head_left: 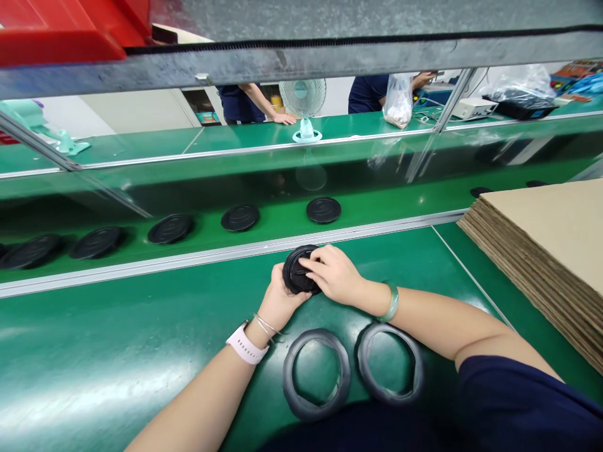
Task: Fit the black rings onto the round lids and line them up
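Above the near green table I hold up a round black plastic disc (293,271) with a thick rim and a ridge across its middle. My left hand (279,301) is wrapped round its left and lower edge, closed on it. The bent fingers of my right hand (334,273) press at the ridge and overlap the disc's right side, hiding that part. Two dark grey rings (289,376) lie side by side on the table below my hands, the right ring (419,370) partly shaded by my body.
Several black discs (323,209) lie in a row on the green conveyor belt (277,242) beyond a metal rail. Flat cardboard sheets (546,232) are stacked at right. A metal shelf (330,53) and red bin (56,37) hang overhead. Across stand a fan (304,100) and two people.
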A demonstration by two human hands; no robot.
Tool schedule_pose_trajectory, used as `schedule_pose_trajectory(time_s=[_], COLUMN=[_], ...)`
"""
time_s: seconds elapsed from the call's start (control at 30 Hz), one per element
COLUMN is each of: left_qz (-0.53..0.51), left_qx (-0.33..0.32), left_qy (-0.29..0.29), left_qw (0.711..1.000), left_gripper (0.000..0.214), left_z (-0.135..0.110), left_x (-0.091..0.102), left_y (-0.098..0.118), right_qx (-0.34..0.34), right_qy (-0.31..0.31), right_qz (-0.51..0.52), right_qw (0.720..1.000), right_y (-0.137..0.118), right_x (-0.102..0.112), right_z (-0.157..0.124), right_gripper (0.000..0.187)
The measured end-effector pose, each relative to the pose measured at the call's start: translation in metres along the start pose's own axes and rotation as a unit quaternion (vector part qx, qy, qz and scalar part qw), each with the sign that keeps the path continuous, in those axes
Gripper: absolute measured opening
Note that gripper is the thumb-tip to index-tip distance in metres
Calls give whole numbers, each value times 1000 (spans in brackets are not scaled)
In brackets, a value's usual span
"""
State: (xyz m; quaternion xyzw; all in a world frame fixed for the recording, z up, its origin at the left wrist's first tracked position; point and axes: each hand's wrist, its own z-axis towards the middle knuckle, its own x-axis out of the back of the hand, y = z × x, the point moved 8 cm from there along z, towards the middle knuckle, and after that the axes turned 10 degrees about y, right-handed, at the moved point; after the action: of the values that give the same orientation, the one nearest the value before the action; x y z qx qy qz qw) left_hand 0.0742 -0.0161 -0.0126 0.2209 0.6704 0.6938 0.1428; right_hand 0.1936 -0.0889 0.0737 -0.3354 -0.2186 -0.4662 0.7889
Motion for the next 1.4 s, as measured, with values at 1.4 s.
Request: schedule_pose_trajectory(time_s=[1.4], left_qz=[121], left_qx=[-20], left_qy=[35], left_qw=[992], left_gripper=[41], left_z=[3], left_x=[10], left_y=[14], right_qx=[-380], right_qy=[-55], right_qz=[269], right_qw=[883], right_y=[53], right_x=[-40], right_z=[-16], right_gripper=[39])
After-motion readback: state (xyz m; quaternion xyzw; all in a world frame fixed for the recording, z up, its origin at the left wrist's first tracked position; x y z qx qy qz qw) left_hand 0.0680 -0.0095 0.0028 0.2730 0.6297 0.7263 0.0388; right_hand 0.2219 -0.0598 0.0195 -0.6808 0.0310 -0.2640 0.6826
